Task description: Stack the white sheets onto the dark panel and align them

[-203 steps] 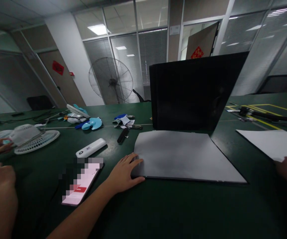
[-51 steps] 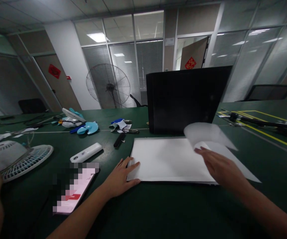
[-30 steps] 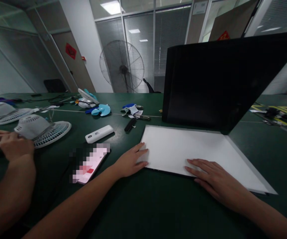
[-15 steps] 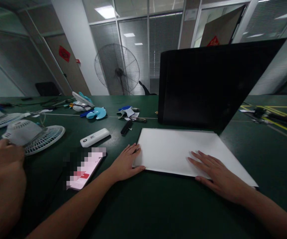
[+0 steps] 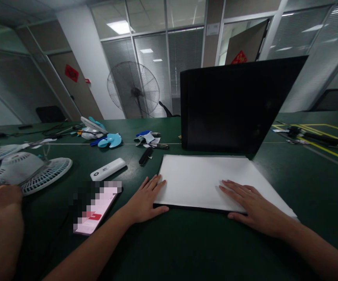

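A flat white rectangular panel (image 5: 198, 179) with a dark lower edge lies on the green table before me. My left hand (image 5: 145, 200) rests at its left edge, fingers stretched out over the near left corner and thumb along the front edge. On the right part of the panel my right hand (image 5: 249, 205) lies flat, fingers spread, thumb at the front edge. Neither hand grips anything. Directly behind the panel rises a large black board (image 5: 230, 107), leaning back; whether the two are joined cannot be made out.
Left of my hands are a phone (image 5: 98, 214), partly pixelated, and a white power bank (image 5: 108, 169). A co-worker's hand (image 5: 1, 195) touches a white fan part (image 5: 19, 168). Blue fan blades (image 5: 110, 140), a black stick-like object (image 5: 145, 155) and small scraps lie farther back.
The whole view has shifted, so the scene sits slightly lower and further left. Both hands keep nearly the same places on the white panel.
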A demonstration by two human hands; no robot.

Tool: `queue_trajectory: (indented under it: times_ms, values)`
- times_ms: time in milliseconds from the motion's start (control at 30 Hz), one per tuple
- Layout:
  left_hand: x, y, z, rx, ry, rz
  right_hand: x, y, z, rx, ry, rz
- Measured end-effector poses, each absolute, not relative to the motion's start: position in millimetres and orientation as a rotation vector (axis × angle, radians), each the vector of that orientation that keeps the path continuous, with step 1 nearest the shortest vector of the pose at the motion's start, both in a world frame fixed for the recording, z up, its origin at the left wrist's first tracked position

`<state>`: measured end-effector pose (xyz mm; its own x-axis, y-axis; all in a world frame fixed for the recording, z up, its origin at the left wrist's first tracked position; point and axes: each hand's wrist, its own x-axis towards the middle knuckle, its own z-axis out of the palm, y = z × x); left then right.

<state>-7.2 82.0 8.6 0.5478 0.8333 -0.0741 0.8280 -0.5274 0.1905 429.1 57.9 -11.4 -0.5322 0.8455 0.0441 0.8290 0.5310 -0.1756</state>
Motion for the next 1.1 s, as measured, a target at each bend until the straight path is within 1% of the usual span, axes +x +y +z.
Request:
queue_trajectory:
  times_ms: [367, 500, 733, 900, 1100]
  values:
    - [-6, 80, 13, 2.563, 1.385, 0.061, 429, 60, -10, -1.378, -2.635, 0.117]
    - [-6, 78, 16, 2.55, 1.364, 0.052, 428, 60, -12, -1.236, -2.67, -0.094]
    - [-5, 75, 20, 2.512, 1.38, 0.042, 423, 50, -11, -0.742, -2.652, -0.558]
    - [-5, 72, 21, 2.522, 1.376, 0.052, 418, 37, -6, -0.527, -2.626, -0.694]
    - [-4, 72, 20, 2.583, 1.447, 0.123, 415, 30, 3, -0.47, -2.557, -0.839]
